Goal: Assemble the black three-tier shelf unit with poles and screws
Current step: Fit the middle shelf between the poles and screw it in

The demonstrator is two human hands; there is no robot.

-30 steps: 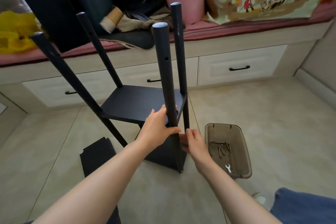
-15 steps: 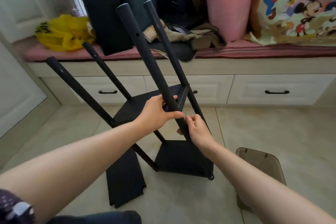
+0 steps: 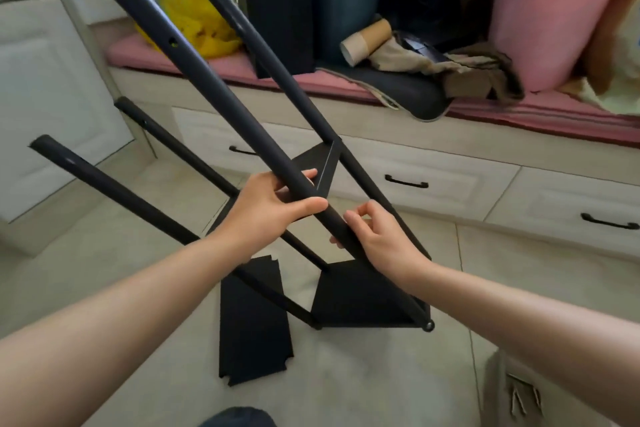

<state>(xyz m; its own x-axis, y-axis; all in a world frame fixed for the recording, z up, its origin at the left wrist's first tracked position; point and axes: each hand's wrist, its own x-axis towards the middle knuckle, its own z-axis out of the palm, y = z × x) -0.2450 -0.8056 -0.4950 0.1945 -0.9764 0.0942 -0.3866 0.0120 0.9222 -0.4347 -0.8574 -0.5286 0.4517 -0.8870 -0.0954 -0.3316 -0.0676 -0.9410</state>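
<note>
A loose shelf panel [image 3: 252, 319] lies flat on the floor, probably the tier yet to be fitted. Just beyond it, the left hand [image 3: 273, 215] wraps fingers and thumb round the near pole [image 3: 214, 97]. The right hand [image 3: 381, 243] curls loosely round it lower down, seemingly to steady the half-built shelf unit [image 3: 360, 295], which leans left before the bench [image 3: 450, 142].

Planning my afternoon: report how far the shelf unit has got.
Done: the lower panel and middle panel sit on the four poles. In hand: the left hand grips the near pole, the right hand curls round it lower down, and the frame is tilted. Left: the third panel lies loose on the floor; screws lie in the tray.
</note>
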